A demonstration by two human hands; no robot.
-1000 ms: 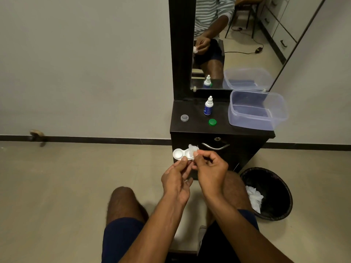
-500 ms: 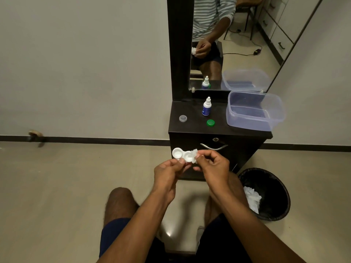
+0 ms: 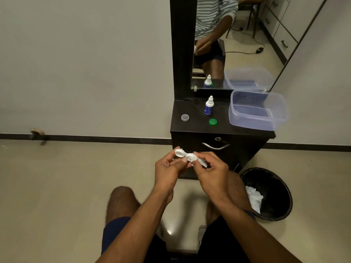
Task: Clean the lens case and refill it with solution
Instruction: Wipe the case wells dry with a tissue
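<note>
Left hand [image 3: 167,170] pinches the lens case [image 3: 185,155] by its near edge; right hand [image 3: 210,170] is closed on a tissue [image 3: 199,161] pressed into the case's 3 o'clock well. For a thorough wipe, twist the tissue around the well wall while the left steadies. Bottle [image 3: 209,106], uncapped, stands at 12 o'clock on the cabinet [image 3: 191,128], green cap [image 3: 212,122] beside it; bin [image 3: 273,192] at 4 o'clock.

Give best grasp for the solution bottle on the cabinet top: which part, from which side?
Pinch the solution bottle around its blue-labelled body, coming from the front or above. It stands upright with a narrow white nozzle on top; the green cap lies in front, the plastic tub is on its right.
</note>
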